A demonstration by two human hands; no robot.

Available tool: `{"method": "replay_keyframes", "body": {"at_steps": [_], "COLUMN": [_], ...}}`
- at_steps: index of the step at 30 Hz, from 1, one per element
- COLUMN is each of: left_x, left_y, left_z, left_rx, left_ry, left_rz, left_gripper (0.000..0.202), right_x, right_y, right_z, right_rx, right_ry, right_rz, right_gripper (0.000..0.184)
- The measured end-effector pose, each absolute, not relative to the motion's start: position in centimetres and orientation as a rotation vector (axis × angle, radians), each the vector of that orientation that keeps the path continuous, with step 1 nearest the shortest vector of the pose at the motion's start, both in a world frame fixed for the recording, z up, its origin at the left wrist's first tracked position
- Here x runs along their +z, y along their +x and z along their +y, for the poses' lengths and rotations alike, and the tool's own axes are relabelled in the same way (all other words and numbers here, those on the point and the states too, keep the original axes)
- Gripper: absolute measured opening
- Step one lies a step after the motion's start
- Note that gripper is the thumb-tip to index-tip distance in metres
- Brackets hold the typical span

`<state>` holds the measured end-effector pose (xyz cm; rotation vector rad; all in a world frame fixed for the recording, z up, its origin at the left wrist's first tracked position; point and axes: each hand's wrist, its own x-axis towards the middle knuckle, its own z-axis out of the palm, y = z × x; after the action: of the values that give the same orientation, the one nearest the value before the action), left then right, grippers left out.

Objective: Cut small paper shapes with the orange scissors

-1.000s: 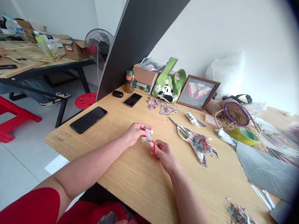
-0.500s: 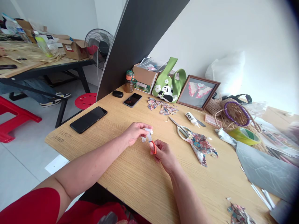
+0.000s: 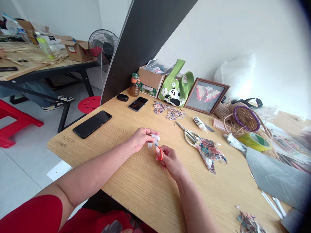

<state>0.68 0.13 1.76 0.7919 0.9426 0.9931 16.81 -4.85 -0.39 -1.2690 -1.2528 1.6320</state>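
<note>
My left hand (image 3: pixel 141 139) pinches a small piece of white paper (image 3: pixel 155 138) between thumb and fingers, just above the table. My right hand (image 3: pixel 169 160) is closed round the orange handles of small scissors (image 3: pixel 160 153), whose blades reach up to the paper's lower edge. A ragged bit of the paper hangs to the left of the blades. Right of my hands lie larger scissors (image 3: pixel 190 136) with pale handles, their grips touching a patterned cloth piece (image 3: pixel 210 149). Patterned cut-outs (image 3: pixel 170 111) are spread farther back.
A large phone (image 3: pixel 92 124) lies left, a smaller phone (image 3: pixel 138 104) behind it. A glue bottle (image 3: pixel 200 124), green tape roll (image 3: pixel 254 141) and woven basket (image 3: pixel 246 118) are on the right. A green panda bag (image 3: pixel 175 89) and picture frame (image 3: pixel 206 95) line the back; scraps (image 3: pixel 251 222) lie front right.
The scissor blades and the paper have shifted slightly against each other, with less blade showing now. Both hands keep nearly the same place.
</note>
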Motion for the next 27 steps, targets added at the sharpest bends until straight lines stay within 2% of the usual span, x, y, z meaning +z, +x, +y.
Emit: {"method": "replay_keyframes", "body": {"at_steps": [27], "left_x": [1.01], "left_y": [0.43], "left_z": [0.45], "left_rx": [1.007], "left_ry": [0.859], "left_rz": [0.926], "left_gripper": [0.026], "right_x": [-0.87], "right_y": [16.93], "right_z": [-4.71], "right_rx": [1.592], "right_ry": [-1.257], "right_rz": [-1.262], "right_gripper": [0.052]}}
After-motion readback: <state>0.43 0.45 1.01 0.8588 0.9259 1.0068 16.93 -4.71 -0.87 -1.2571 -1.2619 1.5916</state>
